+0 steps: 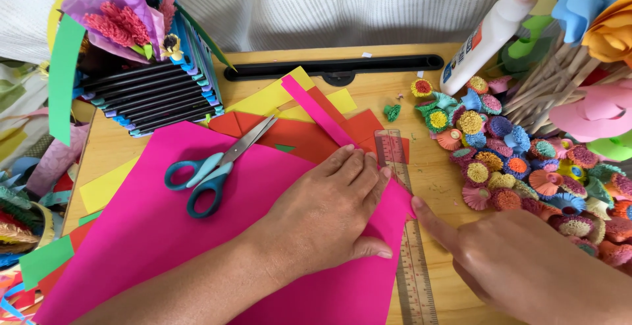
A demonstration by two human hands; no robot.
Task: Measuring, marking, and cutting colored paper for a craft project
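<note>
Left hand (326,210) lies open, flat on pink paper (164,233); right hand (520,262), forefinger out, touches its edge by ruler (411,259)

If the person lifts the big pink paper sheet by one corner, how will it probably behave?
The pink paper sheet looks thin and wide, so it would probably droop and bend rather than stay flat. It seems light, since the left hand presses it flat. The scissors lying on it would likely slide off if that side rises.
</note>
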